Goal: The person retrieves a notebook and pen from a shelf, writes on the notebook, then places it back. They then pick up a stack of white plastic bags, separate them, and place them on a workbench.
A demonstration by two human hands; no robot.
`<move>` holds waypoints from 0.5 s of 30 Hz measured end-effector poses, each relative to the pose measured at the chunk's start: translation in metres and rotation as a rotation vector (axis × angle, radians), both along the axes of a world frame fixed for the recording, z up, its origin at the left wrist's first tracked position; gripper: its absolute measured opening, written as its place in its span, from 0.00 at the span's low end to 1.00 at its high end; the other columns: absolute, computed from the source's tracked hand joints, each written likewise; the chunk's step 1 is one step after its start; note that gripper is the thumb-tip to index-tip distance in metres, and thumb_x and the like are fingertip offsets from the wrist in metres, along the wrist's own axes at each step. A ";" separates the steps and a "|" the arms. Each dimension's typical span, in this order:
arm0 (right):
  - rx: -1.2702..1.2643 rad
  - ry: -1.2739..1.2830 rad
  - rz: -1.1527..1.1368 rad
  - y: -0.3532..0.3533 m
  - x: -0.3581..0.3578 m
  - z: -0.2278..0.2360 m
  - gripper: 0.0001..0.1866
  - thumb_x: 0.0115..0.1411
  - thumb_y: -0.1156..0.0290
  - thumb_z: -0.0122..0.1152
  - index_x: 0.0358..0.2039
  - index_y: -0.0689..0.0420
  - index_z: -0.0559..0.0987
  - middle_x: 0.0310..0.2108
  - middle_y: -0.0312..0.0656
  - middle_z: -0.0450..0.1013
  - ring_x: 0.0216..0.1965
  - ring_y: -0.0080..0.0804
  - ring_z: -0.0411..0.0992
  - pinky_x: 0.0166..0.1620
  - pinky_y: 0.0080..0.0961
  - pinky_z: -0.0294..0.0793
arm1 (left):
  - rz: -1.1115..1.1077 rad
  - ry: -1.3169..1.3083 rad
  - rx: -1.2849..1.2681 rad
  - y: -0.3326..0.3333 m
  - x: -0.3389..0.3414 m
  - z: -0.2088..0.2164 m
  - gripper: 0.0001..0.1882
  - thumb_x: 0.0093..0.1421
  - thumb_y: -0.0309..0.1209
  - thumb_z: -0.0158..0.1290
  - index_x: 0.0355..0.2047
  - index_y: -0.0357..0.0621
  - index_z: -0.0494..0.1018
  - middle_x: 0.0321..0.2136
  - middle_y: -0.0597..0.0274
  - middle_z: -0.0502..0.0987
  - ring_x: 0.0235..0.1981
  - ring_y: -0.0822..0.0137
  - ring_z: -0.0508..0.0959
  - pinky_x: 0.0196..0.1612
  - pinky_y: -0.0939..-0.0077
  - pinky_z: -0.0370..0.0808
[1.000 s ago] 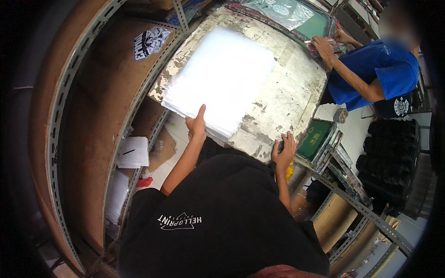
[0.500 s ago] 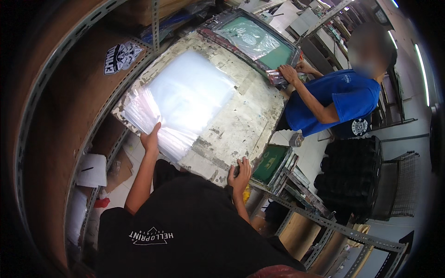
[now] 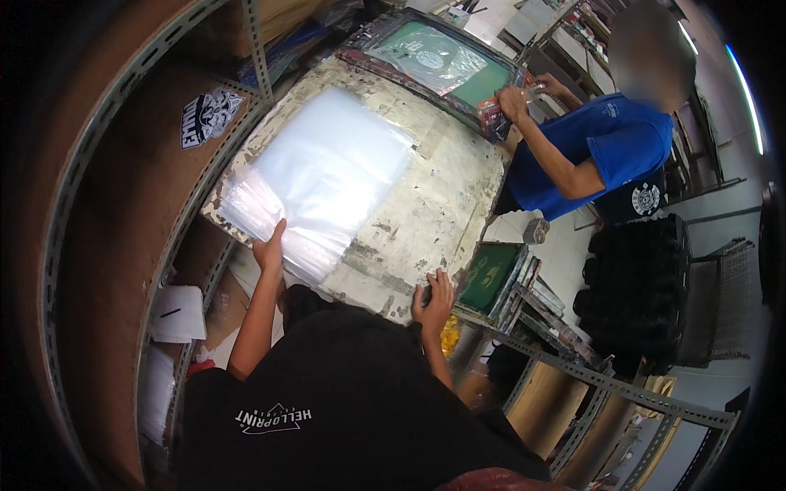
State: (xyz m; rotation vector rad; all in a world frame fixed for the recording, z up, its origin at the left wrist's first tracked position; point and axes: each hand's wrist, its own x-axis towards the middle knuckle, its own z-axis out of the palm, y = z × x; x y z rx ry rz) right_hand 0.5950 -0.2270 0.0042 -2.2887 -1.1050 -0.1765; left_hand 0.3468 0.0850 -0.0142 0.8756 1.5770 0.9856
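A fanned stack of clear plastic bags (image 3: 336, 164) lies on the left part of a worn, paint-stained board tabletop (image 3: 434, 204). My left hand (image 3: 269, 248) grips the stack's near edge, thumb on top, and the plastic gathers in creases toward it. Its other fingers are hidden beneath. On the table's near edge to the right rests my right hand (image 3: 435, 304), fingers spread and holding nothing; a dark patch shows between thumb and fingers.
A screen-printing frame (image 3: 491, 78) with green mesh lies at the table's far end. Beside it a person in a blue shirt (image 3: 589, 155) holds a reddish, dark object (image 3: 493, 117). Metal shelving (image 3: 196, 188) runs along the left; more frames (image 3: 491, 278) stand at right.
The co-worker's hands have lifted slightly off the far frame with the reddish object. The view has shifted a little. My left hand keeps its grip, and my right stays at the table edge.
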 end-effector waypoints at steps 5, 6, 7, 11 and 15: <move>-0.007 0.000 -0.012 -0.003 0.003 -0.002 0.20 0.63 0.67 0.66 0.54 0.58 0.78 0.65 0.51 0.70 0.67 0.54 0.66 0.69 0.52 0.61 | -0.067 -0.073 -0.034 0.000 -0.003 0.006 0.43 0.53 0.39 0.74 0.62 0.23 0.68 0.59 0.45 0.76 0.57 0.56 0.77 0.61 0.68 0.70; -0.001 -0.003 -0.010 -0.003 0.004 -0.004 0.20 0.63 0.67 0.66 0.54 0.57 0.78 0.65 0.51 0.70 0.67 0.53 0.66 0.69 0.52 0.61 | -0.074 -0.047 -0.064 0.001 -0.003 0.006 0.44 0.53 0.39 0.74 0.62 0.22 0.68 0.59 0.45 0.76 0.58 0.56 0.77 0.62 0.68 0.70; 0.004 -0.007 -0.009 -0.003 0.005 -0.006 0.20 0.63 0.67 0.66 0.54 0.57 0.78 0.65 0.51 0.70 0.67 0.53 0.66 0.69 0.52 0.61 | -0.058 -0.020 -0.053 0.001 -0.001 0.007 0.44 0.53 0.39 0.74 0.61 0.22 0.69 0.59 0.44 0.76 0.58 0.56 0.77 0.61 0.68 0.70; 0.027 0.019 -0.005 -0.001 0.004 0.001 0.20 0.62 0.68 0.67 0.54 0.57 0.78 0.64 0.50 0.70 0.67 0.53 0.65 0.69 0.51 0.62 | -0.057 0.013 0.009 -0.003 0.000 0.003 0.44 0.55 0.41 0.73 0.63 0.24 0.68 0.60 0.46 0.75 0.59 0.56 0.75 0.62 0.67 0.69; 0.026 0.024 -0.014 -0.003 0.003 -0.001 0.20 0.62 0.69 0.67 0.54 0.57 0.79 0.65 0.49 0.70 0.68 0.52 0.65 0.69 0.50 0.62 | -0.099 -0.078 0.027 -0.005 0.001 0.012 0.43 0.58 0.42 0.71 0.65 0.26 0.66 0.63 0.49 0.73 0.62 0.57 0.73 0.64 0.67 0.67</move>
